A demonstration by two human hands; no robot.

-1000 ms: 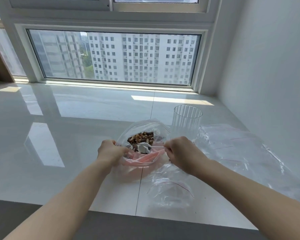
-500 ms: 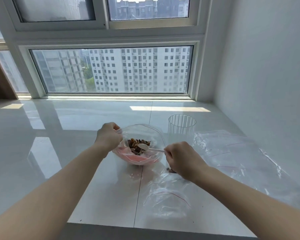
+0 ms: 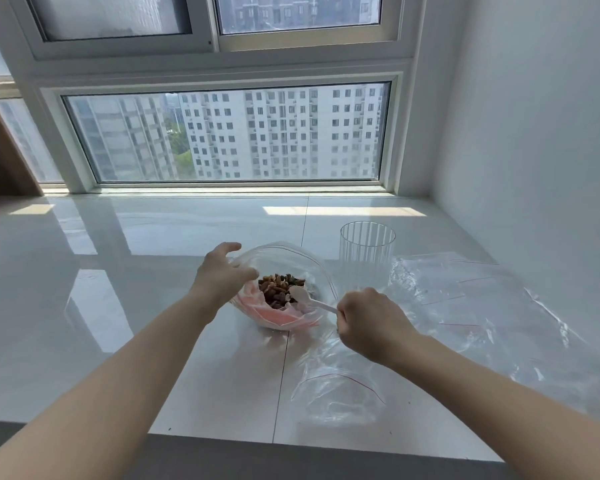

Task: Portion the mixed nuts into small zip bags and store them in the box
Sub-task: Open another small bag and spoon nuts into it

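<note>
Holding a white plastic spoon (image 3: 307, 299) in the right hand (image 3: 371, 323), fist closed around the handle end. Spoon's long axis runs from the fist up and to the left, bowl end pointing into the mixed nuts (image 3: 280, 289), resting at the right edge of the pile. Nuts sit in a big clear bag (image 3: 284, 261) with a pink lower part, mouth open upward, mid-counter (image 3: 118, 306). Left hand (image 3: 222, 275) is at the bag's left rim, fingers loosely spread, thumb against the plastic; can't tell if it's actually pinching it. An empty small zip bag (image 3: 336, 393) lies flat below the right hand, red seal line running left-right. Ribbed clear cup (image 3: 367, 251) stands upright behind, more zip bags (image 3: 465, 292) lying flat to its right.
</note>
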